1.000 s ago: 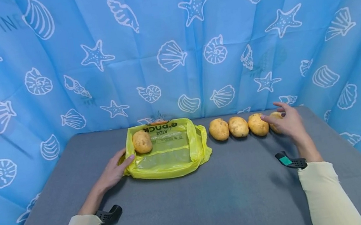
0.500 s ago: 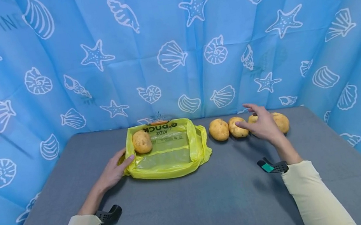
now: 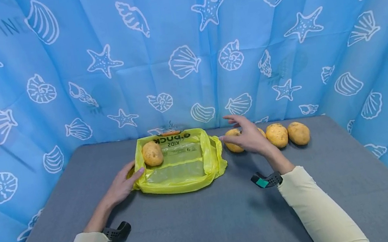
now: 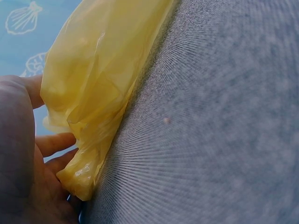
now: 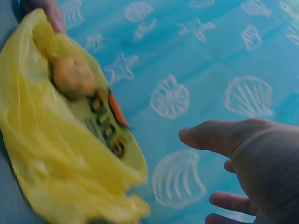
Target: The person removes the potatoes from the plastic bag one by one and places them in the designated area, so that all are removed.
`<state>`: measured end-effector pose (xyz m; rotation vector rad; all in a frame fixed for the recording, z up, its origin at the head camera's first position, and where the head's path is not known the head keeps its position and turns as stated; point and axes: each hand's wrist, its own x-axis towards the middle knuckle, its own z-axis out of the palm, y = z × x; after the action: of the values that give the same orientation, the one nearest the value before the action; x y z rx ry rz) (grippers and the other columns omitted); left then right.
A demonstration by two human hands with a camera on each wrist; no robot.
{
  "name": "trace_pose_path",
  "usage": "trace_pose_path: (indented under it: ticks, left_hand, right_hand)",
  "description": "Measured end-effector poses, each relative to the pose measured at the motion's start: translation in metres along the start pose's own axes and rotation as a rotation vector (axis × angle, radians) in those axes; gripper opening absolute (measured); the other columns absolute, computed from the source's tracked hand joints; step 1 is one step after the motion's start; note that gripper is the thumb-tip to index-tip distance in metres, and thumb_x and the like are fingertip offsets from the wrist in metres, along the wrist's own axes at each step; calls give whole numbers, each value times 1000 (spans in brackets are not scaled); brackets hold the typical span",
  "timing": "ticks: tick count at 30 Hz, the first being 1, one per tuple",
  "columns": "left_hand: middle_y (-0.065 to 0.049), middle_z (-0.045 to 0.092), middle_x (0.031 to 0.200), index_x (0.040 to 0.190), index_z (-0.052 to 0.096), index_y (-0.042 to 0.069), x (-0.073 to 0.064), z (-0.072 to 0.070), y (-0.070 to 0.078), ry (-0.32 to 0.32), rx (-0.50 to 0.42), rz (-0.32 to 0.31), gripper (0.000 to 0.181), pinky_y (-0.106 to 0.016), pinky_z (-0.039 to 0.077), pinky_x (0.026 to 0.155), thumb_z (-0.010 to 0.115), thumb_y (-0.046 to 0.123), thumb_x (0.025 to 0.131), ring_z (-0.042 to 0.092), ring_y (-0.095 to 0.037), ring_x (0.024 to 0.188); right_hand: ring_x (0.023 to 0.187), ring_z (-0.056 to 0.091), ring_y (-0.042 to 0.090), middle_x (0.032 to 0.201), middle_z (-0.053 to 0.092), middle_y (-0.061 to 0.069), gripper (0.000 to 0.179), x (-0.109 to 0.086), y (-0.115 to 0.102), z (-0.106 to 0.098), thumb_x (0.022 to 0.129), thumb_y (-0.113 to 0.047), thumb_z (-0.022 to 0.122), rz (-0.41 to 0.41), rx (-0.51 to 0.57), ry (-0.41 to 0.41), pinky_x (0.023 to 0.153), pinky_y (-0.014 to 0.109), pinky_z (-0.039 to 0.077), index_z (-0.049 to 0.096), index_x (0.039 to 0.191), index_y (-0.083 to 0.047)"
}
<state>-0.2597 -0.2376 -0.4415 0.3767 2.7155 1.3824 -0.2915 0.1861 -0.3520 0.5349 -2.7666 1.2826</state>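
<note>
A yellow plastic bag (image 3: 174, 186) lies mouth up on the table, its rim folded outward. One potato (image 3: 152, 154) rests inside at its left end. My left hand (image 3: 122, 187) holds the bag's left end, thumb at the rim and fingers along the outside; in the left wrist view the bag's gathered corner (image 4: 84, 177) lies against the fingers. My right hand (image 3: 247, 135) hovers with spread fingers and nothing in them, just right of the bag. It partly covers the two nearer potatoes of a row, the leftmost potato (image 3: 233, 142) among them.
Farther right in the row sit another potato (image 3: 277, 135) and the end potato (image 3: 299, 134). A grey cloth covers the table (image 3: 211, 228). Behind it hangs a blue curtain (image 3: 156, 25) with white shells and starfish. Each wrist wears a black band (image 3: 267, 180).
My right hand has moved left along the row, from the rightmost potato to beside the bag, uncovering the two right-hand potatoes. The left hand, bag and potatoes have stayed in place.
</note>
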Motion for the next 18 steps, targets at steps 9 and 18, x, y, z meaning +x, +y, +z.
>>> trace_pose_path:
  ticks: [9,18]
  left_hand:
    - [-32,28,158,157,29,-4,0,1,-3,4,-7,26,69,-69,16,115,46,41,108,23,-51,145]
    - [-32,29,158,157,29,-4,1,1,-2,11,-7,34,68,-68,17,115,47,40,108,25,-50,145]
  right_hand:
    - [130,48,44,147,48,21,70,25,-33,45,93,-31,76,-83,92,-97,100,58,45,44,154,-16]
    - [133,46,41,149,46,22,70,46,-54,87,93,-31,76,-71,230,-202,102,55,46,44,154,-18]
